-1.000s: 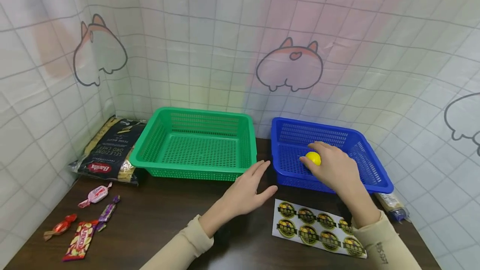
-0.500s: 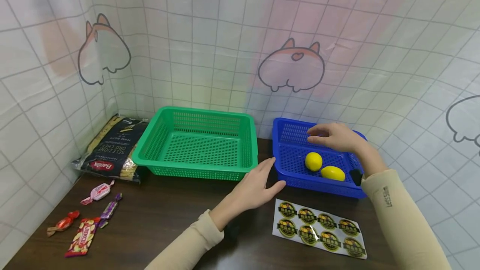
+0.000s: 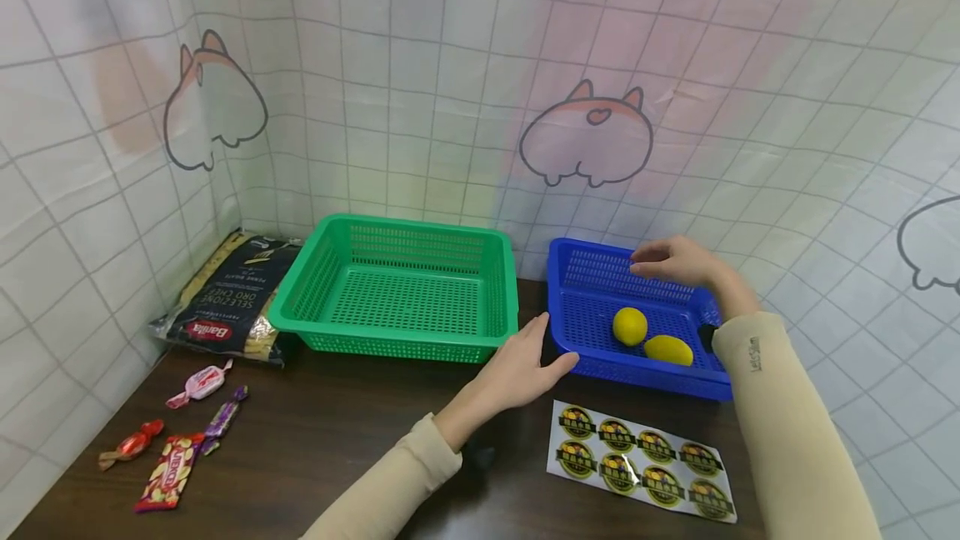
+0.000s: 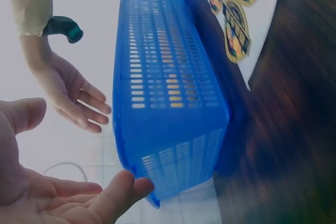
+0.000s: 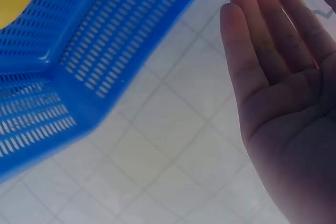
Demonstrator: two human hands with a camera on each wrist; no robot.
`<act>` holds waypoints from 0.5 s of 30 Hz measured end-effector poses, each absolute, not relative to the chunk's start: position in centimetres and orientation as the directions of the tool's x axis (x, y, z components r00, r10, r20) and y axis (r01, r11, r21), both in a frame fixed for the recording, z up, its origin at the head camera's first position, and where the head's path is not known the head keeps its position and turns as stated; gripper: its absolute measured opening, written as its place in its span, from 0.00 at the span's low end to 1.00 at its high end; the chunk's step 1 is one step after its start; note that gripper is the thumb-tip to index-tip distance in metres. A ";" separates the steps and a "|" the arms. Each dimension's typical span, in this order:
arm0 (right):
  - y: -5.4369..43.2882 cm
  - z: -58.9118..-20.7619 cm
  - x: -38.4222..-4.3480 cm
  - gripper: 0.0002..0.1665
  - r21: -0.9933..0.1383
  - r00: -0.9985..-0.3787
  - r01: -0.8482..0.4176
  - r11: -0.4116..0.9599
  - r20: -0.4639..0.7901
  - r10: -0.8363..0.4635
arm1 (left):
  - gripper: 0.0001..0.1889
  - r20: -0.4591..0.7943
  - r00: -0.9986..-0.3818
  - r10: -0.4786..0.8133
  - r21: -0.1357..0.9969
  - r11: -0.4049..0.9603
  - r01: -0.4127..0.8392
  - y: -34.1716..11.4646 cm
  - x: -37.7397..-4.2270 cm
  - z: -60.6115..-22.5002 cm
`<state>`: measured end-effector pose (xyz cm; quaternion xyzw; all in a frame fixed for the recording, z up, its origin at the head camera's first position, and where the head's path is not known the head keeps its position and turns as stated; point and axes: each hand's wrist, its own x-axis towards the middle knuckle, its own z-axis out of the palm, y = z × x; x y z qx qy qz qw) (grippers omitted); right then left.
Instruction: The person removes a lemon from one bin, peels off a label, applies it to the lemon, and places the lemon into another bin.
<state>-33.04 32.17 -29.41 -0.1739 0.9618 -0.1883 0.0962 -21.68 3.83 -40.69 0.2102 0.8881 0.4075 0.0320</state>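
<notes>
Two yellow lemons lie in the blue plastic basket (image 3: pixel 637 374): a rounder lemon (image 3: pixel 629 327) and, touching or nearly touching it, a longer lemon (image 3: pixel 670 350). My right hand (image 3: pixel 682 262) hovers over the basket's back right part, holding nothing. In the right wrist view its fingers (image 5: pixel 244 51) are nearly straight, apart from the basket wall. My left hand (image 3: pixel 517 369) is beside the basket's front left corner with fingers extended. From the left wrist, its fingertips (image 4: pixel 142 186) overlap the rim corner; whether they touch it I cannot tell.
A green basket (image 3: pixel 405 346) stands left of the blue one, beside a pasta bag (image 3: pixel 228 298). Several wrapped sweets, including a pink candy (image 3: pixel 201 382) and a red packet (image 3: pixel 168 472), lie front left. A sticker sheet (image 3: pixel 641 461) lies before the blue basket.
My right hand has let go of the yellow lemon in the blue basket and moved up and back. My left hand has shifted slightly right, closer to the blue basket's corner.
</notes>
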 end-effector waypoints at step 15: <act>32.4 -33.6 -34.8 0.32 -0.511 -0.998 0.025 0.859 -0.064 -0.009 | 0.47 0.039 -0.953 0.299 0.848 0.495 0.190 6.2 -22.8 -42.1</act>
